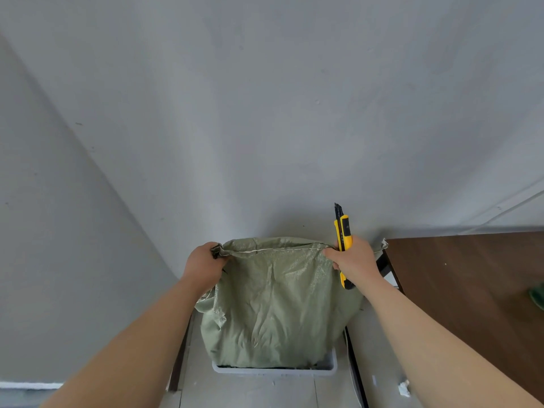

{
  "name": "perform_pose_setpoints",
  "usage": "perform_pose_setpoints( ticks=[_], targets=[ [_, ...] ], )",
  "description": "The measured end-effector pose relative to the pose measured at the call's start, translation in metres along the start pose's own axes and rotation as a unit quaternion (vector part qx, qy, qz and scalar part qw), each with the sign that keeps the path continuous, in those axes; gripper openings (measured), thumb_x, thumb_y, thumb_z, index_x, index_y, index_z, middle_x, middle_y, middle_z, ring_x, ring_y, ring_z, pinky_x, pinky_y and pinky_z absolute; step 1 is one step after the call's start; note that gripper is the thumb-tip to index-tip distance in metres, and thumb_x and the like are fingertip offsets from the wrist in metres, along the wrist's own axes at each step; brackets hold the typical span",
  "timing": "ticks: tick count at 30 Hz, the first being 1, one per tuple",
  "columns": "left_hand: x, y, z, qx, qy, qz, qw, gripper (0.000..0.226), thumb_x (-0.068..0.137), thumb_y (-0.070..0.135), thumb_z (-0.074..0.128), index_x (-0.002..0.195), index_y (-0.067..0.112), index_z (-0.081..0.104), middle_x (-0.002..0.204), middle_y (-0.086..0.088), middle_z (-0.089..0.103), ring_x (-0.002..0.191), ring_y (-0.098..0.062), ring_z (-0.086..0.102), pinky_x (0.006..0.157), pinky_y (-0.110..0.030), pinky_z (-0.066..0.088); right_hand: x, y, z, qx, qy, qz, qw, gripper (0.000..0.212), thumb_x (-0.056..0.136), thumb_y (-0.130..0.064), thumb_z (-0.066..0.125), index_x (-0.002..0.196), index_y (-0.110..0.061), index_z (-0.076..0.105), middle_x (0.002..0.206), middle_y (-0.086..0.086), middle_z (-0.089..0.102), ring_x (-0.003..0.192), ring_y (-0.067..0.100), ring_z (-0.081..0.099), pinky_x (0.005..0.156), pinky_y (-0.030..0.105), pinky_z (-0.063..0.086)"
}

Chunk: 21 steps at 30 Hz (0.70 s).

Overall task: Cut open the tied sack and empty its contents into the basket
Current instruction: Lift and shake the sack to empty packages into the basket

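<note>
Left hand (204, 265): clenched on the bunched left corner of the pale green woven plastic sack (276, 304). Sack: hung between both hands, stitched edge uppermost, long axis vertical, lower end down inside the shallow grey plastic basket (273, 371) directly beneath (basket contents hidden by the sack). Right hand (351, 260): grasping the sack's right corner together with a yellow-and-black utility knife (343, 228), blade upward. Dark brown wooden surface (471, 275): far right. Probable step: lifting straight up to empty.

Soft, even, rather flat light, moderately bright. Faint shadow on grey wall (294, 225) behind sack (273, 304). Wide-angle bowing toward edges; slight softness overall.
</note>
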<state>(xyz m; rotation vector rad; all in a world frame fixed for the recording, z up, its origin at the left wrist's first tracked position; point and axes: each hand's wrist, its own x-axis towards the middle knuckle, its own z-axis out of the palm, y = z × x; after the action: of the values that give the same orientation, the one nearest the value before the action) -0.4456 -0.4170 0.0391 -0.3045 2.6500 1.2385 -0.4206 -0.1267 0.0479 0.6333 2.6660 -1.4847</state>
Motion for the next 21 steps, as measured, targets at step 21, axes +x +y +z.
perform_pose_setpoints(
  ticks=[21],
  targets=[
    [0.005,0.023,-0.008,0.005,0.035,0.021,0.999,0.022,0.088,0.005,0.052,0.067,0.01,0.048,0.06,-0.003,0.049,0.06,-0.024,0.044,0.05,-0.029,0.03,-0.006,-0.016,-0.013,0.083,0.04,-0.012,0.996,0.021,0.077,-0.008,0.073,0.073,-0.009,0.052,0.057,0.007,0.054,0.045,0.013,0.05,0.051,0.024,0.046]
  ],
)
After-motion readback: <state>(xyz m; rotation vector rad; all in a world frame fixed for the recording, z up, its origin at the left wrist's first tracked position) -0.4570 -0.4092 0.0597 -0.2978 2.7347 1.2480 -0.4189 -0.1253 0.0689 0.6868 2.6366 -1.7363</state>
